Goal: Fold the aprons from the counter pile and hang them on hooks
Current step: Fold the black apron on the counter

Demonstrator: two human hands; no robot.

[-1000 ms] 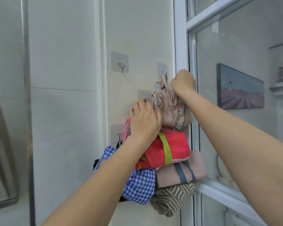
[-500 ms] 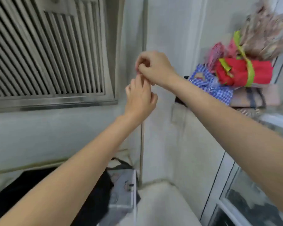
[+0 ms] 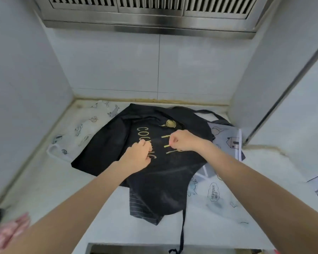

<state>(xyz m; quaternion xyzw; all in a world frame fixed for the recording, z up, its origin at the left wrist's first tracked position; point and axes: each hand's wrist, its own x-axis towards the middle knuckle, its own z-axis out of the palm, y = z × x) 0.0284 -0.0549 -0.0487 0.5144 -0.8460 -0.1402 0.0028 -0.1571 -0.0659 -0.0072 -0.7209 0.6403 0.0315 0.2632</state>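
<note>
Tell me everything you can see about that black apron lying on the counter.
The black apron looks like smooth, faintly shiny fabric, printed with gold lettering, a round gold emblem and gold utensil shapes. It lies spread and rumpled on the pale counter, on top of other cloths: a white printed one, a grey printed one and a dark striped one. A thin dark strap trails over the front edge. The left hand and right hand are over its middle, fingers curled; whether they pinch the fabric is unclear.

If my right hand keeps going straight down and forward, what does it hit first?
Most likely the black apron on top of the pile. The right hand hangs right over its gold print, fingers curled; whether it already touches the cloth is unclear.
</note>
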